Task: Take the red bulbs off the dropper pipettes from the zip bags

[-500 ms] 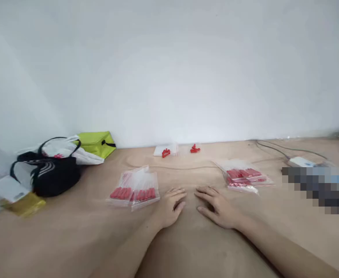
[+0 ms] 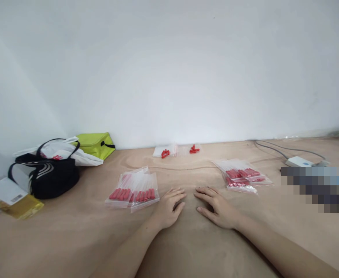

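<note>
My left hand lies palm down on the wooden table, fingers stretched out, holding nothing. Just left of it are overlapping clear zip bags with several small red pieces inside. My right hand rests flat as well, its fingers apart and a gap between it and the left. Beyond it to the right lies another pile of clear zip bags holding red pieces. Near the wall sit two small clusters of red pieces, a left cluster and a right cluster, on or in flat clear bags.
At the left stand a black bag, a white plastic bag and a lime-green bag. A yellow packet with a white card lies at the left edge. On the right are a white box with grey cables and a pixelated patch.
Both hands stay in the same place and pose. The view has shifted very slightly and is sharper now; the bags and red pieces have not moved on the table.
</note>
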Demonstrator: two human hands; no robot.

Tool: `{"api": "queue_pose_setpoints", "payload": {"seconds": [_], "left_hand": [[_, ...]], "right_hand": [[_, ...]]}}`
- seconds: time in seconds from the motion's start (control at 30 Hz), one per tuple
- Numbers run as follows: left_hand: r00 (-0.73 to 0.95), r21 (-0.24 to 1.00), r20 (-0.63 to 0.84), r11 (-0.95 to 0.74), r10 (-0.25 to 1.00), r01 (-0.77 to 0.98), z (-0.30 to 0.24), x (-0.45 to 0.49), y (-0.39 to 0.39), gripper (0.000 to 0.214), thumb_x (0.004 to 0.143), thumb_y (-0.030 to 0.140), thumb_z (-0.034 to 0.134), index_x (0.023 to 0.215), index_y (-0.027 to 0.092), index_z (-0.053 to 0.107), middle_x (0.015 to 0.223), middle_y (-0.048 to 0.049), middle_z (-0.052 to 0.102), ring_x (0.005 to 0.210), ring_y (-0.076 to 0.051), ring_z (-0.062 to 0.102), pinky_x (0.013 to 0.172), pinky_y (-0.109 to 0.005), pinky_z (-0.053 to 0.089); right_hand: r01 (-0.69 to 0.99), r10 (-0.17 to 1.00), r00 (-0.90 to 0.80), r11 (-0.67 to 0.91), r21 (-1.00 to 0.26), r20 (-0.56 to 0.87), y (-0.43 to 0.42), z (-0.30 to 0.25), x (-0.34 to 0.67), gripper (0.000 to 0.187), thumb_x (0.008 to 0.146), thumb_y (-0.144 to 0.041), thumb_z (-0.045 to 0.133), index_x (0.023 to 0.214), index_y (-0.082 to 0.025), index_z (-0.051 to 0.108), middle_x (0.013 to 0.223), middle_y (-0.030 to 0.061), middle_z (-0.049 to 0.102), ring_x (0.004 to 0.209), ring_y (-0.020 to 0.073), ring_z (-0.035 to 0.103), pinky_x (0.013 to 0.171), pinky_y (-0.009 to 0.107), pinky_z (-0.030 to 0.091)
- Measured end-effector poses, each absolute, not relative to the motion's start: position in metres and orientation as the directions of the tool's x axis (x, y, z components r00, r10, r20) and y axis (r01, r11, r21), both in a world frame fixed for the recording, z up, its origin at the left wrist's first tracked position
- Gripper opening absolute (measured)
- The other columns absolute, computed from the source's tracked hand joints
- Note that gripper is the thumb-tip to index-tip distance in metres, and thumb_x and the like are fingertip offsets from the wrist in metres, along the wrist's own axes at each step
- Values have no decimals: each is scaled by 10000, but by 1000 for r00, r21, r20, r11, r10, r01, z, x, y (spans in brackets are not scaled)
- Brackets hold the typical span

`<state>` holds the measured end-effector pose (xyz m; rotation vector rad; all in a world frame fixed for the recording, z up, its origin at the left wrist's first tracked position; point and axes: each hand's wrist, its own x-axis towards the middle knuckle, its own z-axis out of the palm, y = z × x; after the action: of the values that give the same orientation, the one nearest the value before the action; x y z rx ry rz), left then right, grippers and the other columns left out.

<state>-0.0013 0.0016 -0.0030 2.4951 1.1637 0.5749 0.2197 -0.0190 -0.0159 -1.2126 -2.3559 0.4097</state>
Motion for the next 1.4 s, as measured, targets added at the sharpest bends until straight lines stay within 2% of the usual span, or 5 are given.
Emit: {"api": "queue_pose_setpoints", "payload": {"seconds": [0.7, 1.0, 1.1, 1.2, 1.4], "left_hand": [[580, 461, 271, -632, 768, 622, -5, -2, 1, 289, 805, 196, 472, 1065, 207, 597, 1159, -58, 581, 1112, -192, 496, 991, -402, 355], [273, 261, 569, -485, 776, 835, 18, -16, 15, 187, 777, 274, 511, 896, 206, 639, 1011, -72, 592, 938, -223, 540, 849, -393, 437], [52, 115, 475, -121, 878, 986, 35, -40, 31, 326, 754, 342, 529, 1027, 183, 609, 1184, -138, 502, 1091, -320, 441, 901, -465, 359], [-172, 31, 244, 170, 954, 985, 36, -65, 42, 542, 746, 431, 516, 1218, 168, 477, 1297, -176, 397, 1198, -389, 324, 939, -517, 272], [-39, -6, 111, 40, 993, 999, 20, -71, 44, 414, 834, 386, 371, 1120, 148, 553, 1225, -156, 496, 1162, -342, 404, 937, -467, 305]], "right_hand": [[683, 821, -515, 568, -460, 249, -18, -16, 220, 471, 821, -415, 454, 1237, -196, 465, 1282, 105, 457, 1185, 232, 400, 1013, 444, 272], [680, 824, -509, 562, -470, 249, -18, -16, 220, 472, 820, -427, 449, 1232, -197, 472, 1276, 105, 462, 1183, 235, 403, 1022, 451, 255], [682, 822, -514, 564, -466, 243, -18, -16, 221, 476, 823, -424, 444, 1241, -197, 460, 1282, 106, 455, 1186, 235, 399, 1018, 455, 257], [687, 825, -512, 561, -461, 240, -18, -16, 220, 469, 823, -418, 443, 1235, -196, 466, 1283, 106, 456, 1187, 235, 399, 1018, 459, 257], [682, 823, -511, 564, -465, 248, -19, -15, 220, 459, 822, -410, 448, 1226, -194, 476, 1283, 108, 456, 1185, 238, 400, 1017, 464, 254]]}}
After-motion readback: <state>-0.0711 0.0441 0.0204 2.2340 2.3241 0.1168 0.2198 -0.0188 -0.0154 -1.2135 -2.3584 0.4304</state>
